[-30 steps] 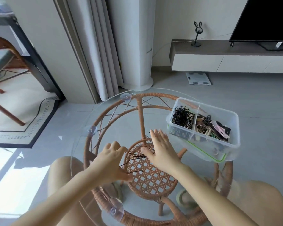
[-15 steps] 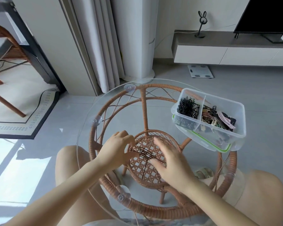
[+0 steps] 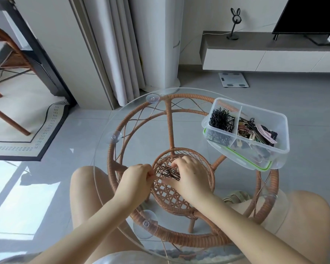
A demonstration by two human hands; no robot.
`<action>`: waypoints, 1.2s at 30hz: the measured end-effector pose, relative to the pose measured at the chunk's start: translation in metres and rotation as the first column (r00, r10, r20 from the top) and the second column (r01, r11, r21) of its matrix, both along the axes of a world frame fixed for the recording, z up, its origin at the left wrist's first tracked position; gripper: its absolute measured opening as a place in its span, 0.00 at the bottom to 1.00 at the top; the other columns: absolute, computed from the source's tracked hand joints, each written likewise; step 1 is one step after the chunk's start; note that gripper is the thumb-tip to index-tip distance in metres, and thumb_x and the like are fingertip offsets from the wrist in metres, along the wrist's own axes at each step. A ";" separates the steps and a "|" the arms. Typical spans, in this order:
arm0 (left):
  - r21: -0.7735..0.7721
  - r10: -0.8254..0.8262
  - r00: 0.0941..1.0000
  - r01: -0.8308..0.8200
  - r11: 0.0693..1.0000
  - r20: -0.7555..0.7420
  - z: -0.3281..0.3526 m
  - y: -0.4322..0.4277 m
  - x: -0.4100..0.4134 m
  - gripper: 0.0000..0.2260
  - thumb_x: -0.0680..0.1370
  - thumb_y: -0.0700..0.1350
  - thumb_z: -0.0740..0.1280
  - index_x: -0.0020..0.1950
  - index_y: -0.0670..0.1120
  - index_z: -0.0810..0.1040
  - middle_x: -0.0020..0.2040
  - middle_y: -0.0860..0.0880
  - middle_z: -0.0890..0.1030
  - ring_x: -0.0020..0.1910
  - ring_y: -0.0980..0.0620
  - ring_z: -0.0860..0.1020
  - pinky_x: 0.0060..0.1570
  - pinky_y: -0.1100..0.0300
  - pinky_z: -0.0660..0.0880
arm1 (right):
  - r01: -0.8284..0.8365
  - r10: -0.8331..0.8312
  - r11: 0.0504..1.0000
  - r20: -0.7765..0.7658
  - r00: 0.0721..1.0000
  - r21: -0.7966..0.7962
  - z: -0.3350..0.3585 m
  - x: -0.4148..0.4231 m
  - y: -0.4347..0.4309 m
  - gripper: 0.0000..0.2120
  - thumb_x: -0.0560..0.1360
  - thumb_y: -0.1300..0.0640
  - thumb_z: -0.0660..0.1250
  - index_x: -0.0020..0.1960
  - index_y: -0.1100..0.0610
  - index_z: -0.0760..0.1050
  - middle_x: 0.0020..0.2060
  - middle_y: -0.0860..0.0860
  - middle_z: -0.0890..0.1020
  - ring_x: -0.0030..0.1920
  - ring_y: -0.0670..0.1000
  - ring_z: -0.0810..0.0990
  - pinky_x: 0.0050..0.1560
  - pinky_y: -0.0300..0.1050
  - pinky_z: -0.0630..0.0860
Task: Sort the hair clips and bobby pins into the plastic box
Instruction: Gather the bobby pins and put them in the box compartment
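A bunch of black bobby pins (image 3: 167, 171) lies on the round glass tabletop (image 3: 133, 130) between my hands. My left hand (image 3: 136, 178) pinches the left ends of the pins. My right hand (image 3: 191, 173) curls over their right ends, fingers bent around them. At the table's right edge stands the clear plastic box (image 3: 274, 151) with a divider. Its left compartment holds a heap of black bobby pins (image 3: 221, 121); its right compartment holds assorted hair clips (image 3: 255, 130).
The glass rests on a rattan frame (image 3: 170, 119) with suction cups (image 3: 152, 98). A green-rimmed lid (image 3: 244, 159) lies under the box. My bare knees sit below the table. A curtain, a TV cabinet and a floor scale (image 3: 233, 80) stand behind.
Both hands drew together and gathered the scattered bobby pins into one bunch. My right hand went from flat and spread to curled over the pins. The camera tilted slightly.
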State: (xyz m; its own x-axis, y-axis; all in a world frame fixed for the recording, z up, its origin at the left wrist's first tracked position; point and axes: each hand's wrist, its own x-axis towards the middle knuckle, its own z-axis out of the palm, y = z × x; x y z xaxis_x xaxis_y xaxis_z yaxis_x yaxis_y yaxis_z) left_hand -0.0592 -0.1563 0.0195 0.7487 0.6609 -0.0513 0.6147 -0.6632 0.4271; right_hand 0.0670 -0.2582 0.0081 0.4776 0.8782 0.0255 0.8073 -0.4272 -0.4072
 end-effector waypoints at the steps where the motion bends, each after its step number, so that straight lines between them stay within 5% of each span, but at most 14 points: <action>1: -0.019 0.002 1.000 -0.001 1.000 0.016 0.000 -0.001 0.002 0.06 0.76 0.42 0.64 0.45 0.44 0.81 0.42 0.49 0.84 0.40 0.52 0.79 0.40 0.66 0.69 | 0.017 -0.017 1.000 0.001 1.000 0.013 0.000 -0.001 0.002 0.27 0.68 0.35 0.64 0.56 0.54 0.74 0.52 0.50 0.77 0.54 0.51 0.72 0.52 0.42 0.66; 5: -0.056 -0.021 0.997 0.025 0.998 0.071 0.001 0.006 0.004 0.06 0.74 0.45 0.67 0.49 0.46 0.80 0.42 0.51 0.82 0.39 0.54 0.77 0.42 0.62 0.74 | 0.015 -0.015 0.999 -0.016 1.000 0.041 0.000 0.001 0.001 0.21 0.70 0.41 0.66 0.55 0.55 0.75 0.51 0.50 0.78 0.53 0.50 0.73 0.50 0.40 0.65; 9: -0.055 -0.136 0.990 0.133 0.990 -0.037 0.003 0.018 0.005 0.24 0.71 0.52 0.70 0.65 0.51 0.70 0.54 0.50 0.75 0.50 0.52 0.76 0.52 0.58 0.76 | -0.005 0.005 1.000 -0.033 0.999 -0.016 0.002 0.004 -0.005 0.21 0.70 0.44 0.68 0.58 0.55 0.73 0.55 0.51 0.76 0.57 0.51 0.71 0.53 0.42 0.67; 13: -0.047 -0.248 0.965 0.244 0.969 -0.089 0.007 0.032 0.009 0.26 0.74 0.43 0.68 0.69 0.57 0.65 0.62 0.49 0.70 0.57 0.50 0.73 0.57 0.56 0.74 | -0.049 0.049 0.997 0.006 0.999 -0.066 0.010 0.004 0.000 0.13 0.75 0.53 0.64 0.56 0.60 0.74 0.55 0.54 0.78 0.56 0.53 0.73 0.55 0.43 0.69; 15: 0.059 -0.335 0.928 0.348 0.936 -0.163 0.008 0.039 0.010 0.29 0.73 0.38 0.66 0.69 0.61 0.64 0.66 0.51 0.66 0.63 0.50 0.67 0.61 0.55 0.71 | -0.101 0.115 0.985 0.093 0.989 -0.142 0.015 0.003 0.004 0.11 0.78 0.60 0.61 0.57 0.63 0.73 0.56 0.58 0.78 0.57 0.56 0.74 0.56 0.46 0.71; 18: 0.195 -0.507 0.815 0.566 0.801 -0.280 0.012 0.044 0.013 0.28 0.74 0.43 0.67 0.69 0.62 0.63 0.72 0.53 0.61 0.70 0.50 0.59 0.67 0.53 0.66 | -0.178 0.226 0.950 0.170 0.959 -0.255 0.019 0.003 0.007 0.12 0.75 0.69 0.56 0.58 0.66 0.71 0.56 0.63 0.76 0.57 0.59 0.74 0.58 0.48 0.71; 24: 0.130 -0.617 0.715 0.681 0.720 -0.330 0.016 0.053 0.021 0.32 0.72 0.54 0.69 0.73 0.57 0.60 0.73 0.55 0.62 0.71 0.51 0.58 0.70 0.52 0.61 | -0.293 0.349 0.905 0.144 0.926 -0.309 0.026 0.013 -0.004 0.12 0.75 0.70 0.59 0.58 0.64 0.69 0.57 0.61 0.74 0.58 0.57 0.72 0.60 0.45 0.69; 27: 0.071 -0.627 0.719 0.672 0.737 -0.302 0.015 0.054 0.025 0.33 0.71 0.56 0.70 0.72 0.56 0.61 0.72 0.56 0.65 0.69 0.52 0.61 0.69 0.54 0.61 | -0.247 0.271 0.942 0.082 0.959 -0.227 0.042 0.022 -0.016 0.03 0.78 0.62 0.58 0.51 0.59 0.70 0.52 0.55 0.75 0.53 0.53 0.72 0.50 0.41 0.67; 31: 0.080 -0.623 0.730 0.664 0.743 -0.281 0.011 0.048 0.029 0.28 0.71 0.58 0.68 0.70 0.55 0.66 0.67 0.55 0.67 0.65 0.53 0.64 0.66 0.57 0.64 | -0.086 0.084 0.986 -0.021 0.996 -0.140 0.081 0.046 -0.030 0.12 0.78 0.56 0.58 0.37 0.56 0.67 0.35 0.47 0.72 0.34 0.46 0.71 0.33 0.34 0.66; 36: 0.149 -0.610 0.746 0.657 0.739 -0.266 0.000 0.039 0.034 0.20 0.76 0.55 0.62 0.66 0.50 0.69 0.62 0.52 0.71 0.61 0.53 0.67 0.63 0.60 0.65 | 0.254 -0.253 0.967 0.019 0.967 -0.021 0.115 0.118 -0.020 0.15 0.76 0.60 0.61 0.35 0.68 0.73 0.28 0.62 0.74 0.30 0.60 0.70 0.32 0.47 0.69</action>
